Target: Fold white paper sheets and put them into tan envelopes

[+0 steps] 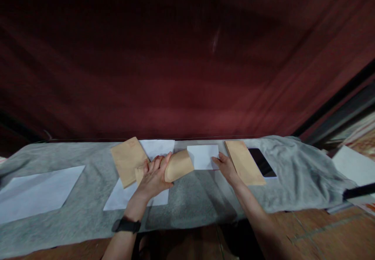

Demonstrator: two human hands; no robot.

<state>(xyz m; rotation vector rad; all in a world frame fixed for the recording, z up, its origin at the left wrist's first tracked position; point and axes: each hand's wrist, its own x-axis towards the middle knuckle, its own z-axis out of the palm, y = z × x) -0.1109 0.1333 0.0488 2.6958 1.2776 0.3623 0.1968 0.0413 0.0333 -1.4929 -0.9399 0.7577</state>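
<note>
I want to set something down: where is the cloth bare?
Grey cloth lies bare between the leftmost sheet and papers under the left hand; on the near side of the white card; and, rumpled, right of the phone. It's crowded around the left hand.

Head-worn view, forward and down

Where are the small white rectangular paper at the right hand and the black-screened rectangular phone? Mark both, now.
Small white rectangular paper (202,157): head view, middle of its upper face.
Black-screened rectangular phone (261,162): head view, middle of its screen.
</note>
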